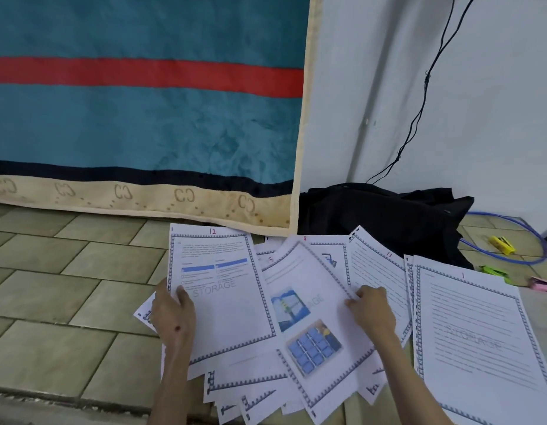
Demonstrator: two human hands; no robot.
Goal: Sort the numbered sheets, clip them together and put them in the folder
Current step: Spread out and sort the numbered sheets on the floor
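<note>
Several printed sheets with blue borders lie fanned out on the tiled floor. My left hand pinches the left edge of the sheet numbered 12, thumb on top. My right hand pinches the right edge of the picture sheet numbered 8, which overlaps sheet 12. Sheet 11 lies behind my right hand. Sheet 1 lies apart at the right. More sheets stick out beneath the pile. No folder is in view.
A teal blanket with a red stripe hangs at the back. A black cloth bag sits against the white wall. Yellow, green and pink clips lie near a blue cable at the right.
</note>
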